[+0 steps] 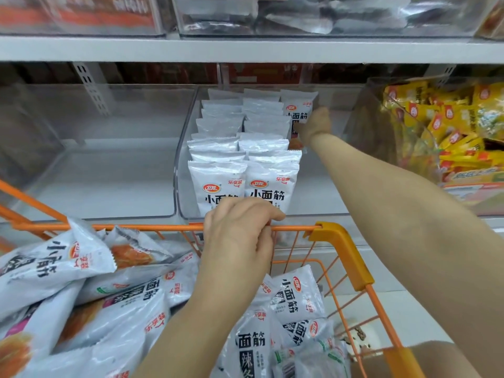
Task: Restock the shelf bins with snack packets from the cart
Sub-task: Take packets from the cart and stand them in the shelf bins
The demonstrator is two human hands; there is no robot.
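Because each snack packet (298, 111) is a light, soft foil pillow with slick faces and crimped ends, it is probably best pinched by a sealed edge or across its flat sides, not squeezed. The right hand (316, 126) reaches deep into the clear bin (182, 186) and pinches one packet at the back, starting a third row beside two filled rows (242, 137). The left hand (240, 236) curls round the cart (341, 249) rim, above the loose packets (114, 296). Blur hides exactly how the right fingers hold; glare obscures the bin's right wall, and the frame cuts off the upper bins.
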